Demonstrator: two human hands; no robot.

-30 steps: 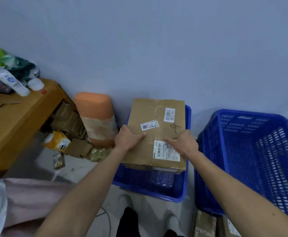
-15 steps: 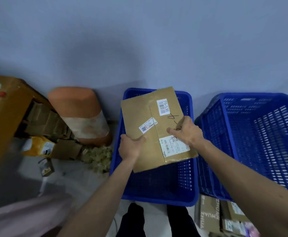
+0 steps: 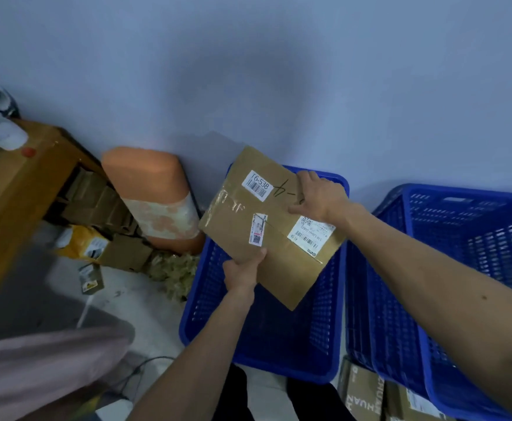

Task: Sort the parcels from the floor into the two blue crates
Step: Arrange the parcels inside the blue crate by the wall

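A flat brown cardboard parcel [image 3: 282, 262] with white barcode labels hangs tilted over the left blue crate [image 3: 257, 357]. My left hand [image 3: 242, 271] pinches its near edge, thumb on top. My right hand [image 3: 318, 196] grips the parcel's far right edge, fingers curled over it. The parcel's far corner reaches past the crate's back rim toward the wall. A second, larger blue crate [image 3: 461, 302] stands to the right, and no parcel shows inside it.
More cardboard parcels [image 3: 367, 393] lie on the floor at the bottom right. An orange roll [image 3: 151, 192] leans on the wall left of the crates. A wooden table [image 3: 8, 192] with boxes under it stands at the left. Pale fabric [image 3: 42, 369] covers the lower left.
The parcel has turned further, its labelled end swinging toward the wall over the left crate. My right hand moved up to the far edge, and my left hand slid along the near edge.
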